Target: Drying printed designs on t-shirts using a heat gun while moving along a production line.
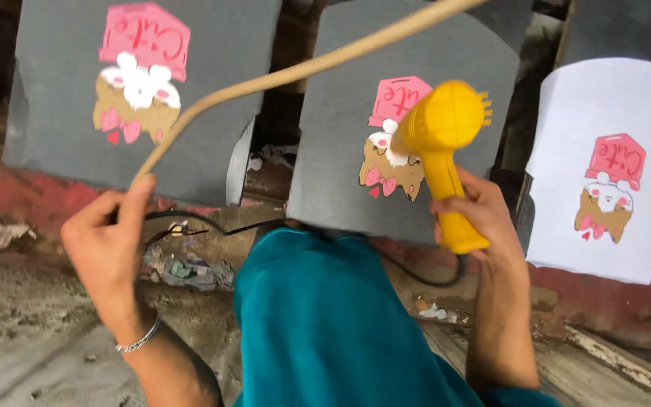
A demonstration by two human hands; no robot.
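My right hand [484, 215] wraps shut round handle of yellow dryer [446, 132], nozzle aimed at print on middle grey panel [340, 128]. Dryer looks light, rigid plastic, smooth — best gripped low on handle. My left hand [107, 241], fingers curled, pinches tan hose [280, 75] — flexible, springy, arcing up past frame. Black cord [212, 224] trails below.

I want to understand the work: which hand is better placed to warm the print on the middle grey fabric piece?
Right. The right hand grips the yellow plastic heat gun directly before the middle grey fabric piece. The left hand only holds the tan hose.
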